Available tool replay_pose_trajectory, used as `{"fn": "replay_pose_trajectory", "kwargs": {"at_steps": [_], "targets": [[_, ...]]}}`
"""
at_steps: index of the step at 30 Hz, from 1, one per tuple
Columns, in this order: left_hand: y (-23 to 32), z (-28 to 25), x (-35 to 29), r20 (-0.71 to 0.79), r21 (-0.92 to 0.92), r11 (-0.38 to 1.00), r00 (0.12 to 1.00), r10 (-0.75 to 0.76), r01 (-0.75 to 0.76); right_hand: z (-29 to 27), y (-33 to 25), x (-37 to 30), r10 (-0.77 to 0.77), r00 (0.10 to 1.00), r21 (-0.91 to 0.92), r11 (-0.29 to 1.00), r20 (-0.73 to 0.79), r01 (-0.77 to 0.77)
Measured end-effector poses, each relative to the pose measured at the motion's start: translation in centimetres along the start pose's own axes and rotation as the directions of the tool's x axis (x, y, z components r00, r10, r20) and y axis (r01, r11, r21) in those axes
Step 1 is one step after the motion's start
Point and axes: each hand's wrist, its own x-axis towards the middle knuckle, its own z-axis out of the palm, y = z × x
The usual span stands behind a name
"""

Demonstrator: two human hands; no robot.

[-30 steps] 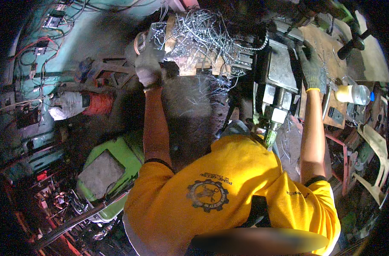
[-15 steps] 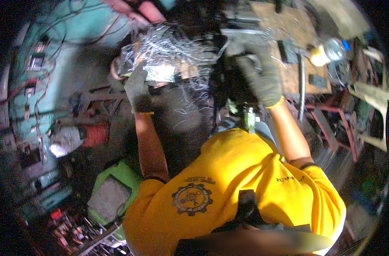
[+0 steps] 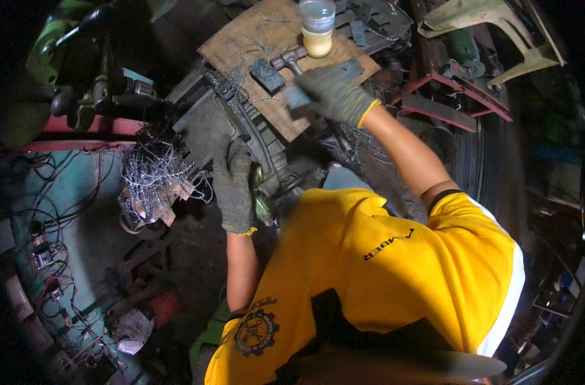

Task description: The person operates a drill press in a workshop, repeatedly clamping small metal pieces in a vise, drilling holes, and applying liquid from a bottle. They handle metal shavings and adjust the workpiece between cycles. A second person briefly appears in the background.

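Observation:
My right hand [image 3: 337,96], in a grey knit glove with a yellow cuff, is over the wooden board [image 3: 231,48]. Its fingers are closed around a blurred, flat grey metal piece [image 3: 297,99]. Close to these fingers lies a hammer [image 3: 289,59], its handle partly hidden under the glove. Beside it sits a dark rectangular block [image 3: 267,76]. My left hand [image 3: 233,186], gloved alike, rests against a dark metal fixture [image 3: 202,128] with a curved bar [image 3: 259,146]. Its fingers are stretched forward and I see nothing held in them.
A tangle of wire pieces [image 3: 152,173] is heaped left of the fixture. On the board's far side stands a bottle [image 3: 317,32] with yellowish contents. A red metal frame [image 3: 456,102] and a pale plastic chair [image 3: 479,19] are at the right. Cables run along the teal surface [image 3: 80,192].
The view has swung right, so the board now lies near the middle. My left hand has left the wire heap for the fixture. My right hand has moved over the board.

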Motion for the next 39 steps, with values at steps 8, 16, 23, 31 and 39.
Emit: {"fn": "replay_pose_trajectory", "kwargs": {"at_steps": [8, 16, 23, 31, 39], "targets": [[-1.4, 3.0, -1.2, -0.056, 0.286, 0.958, 0.998, 0.019, -0.002, 1.3, 16.8, 0.1, -0.065, 0.997, -0.057, 0.996, 0.05, 0.068], [1.2, 5.0, -3.2, -0.191, 0.279, 0.954, 0.98, -0.061, 0.113, 1.3, 8.1, 3.9, 0.03, 0.998, 0.291, 0.957, -0.055, -0.013], [2.3, 3.6, -4.6, -0.304, 0.297, 0.953, 0.952, 0.03, 0.065, 6.0, 0.5, 10.5, 0.128, 0.988, -0.009, 0.992, 0.089, -0.128], [0.8, -0.7, -6.1, -0.411, 0.093, 0.993, 0.911, -0.023, 0.067, 1.6, 1.7, 13.9, 0.275, 0.922, 0.006, 0.958, 0.271, -0.287], [0.7, -7.0, 2.0, -0.298, 0.383, 0.922, 0.936, 0.185, -0.061, 5.2, -3.9, 22.3, -0.289, 0.957, 0.115, 0.95, -0.015, 0.289]]}}
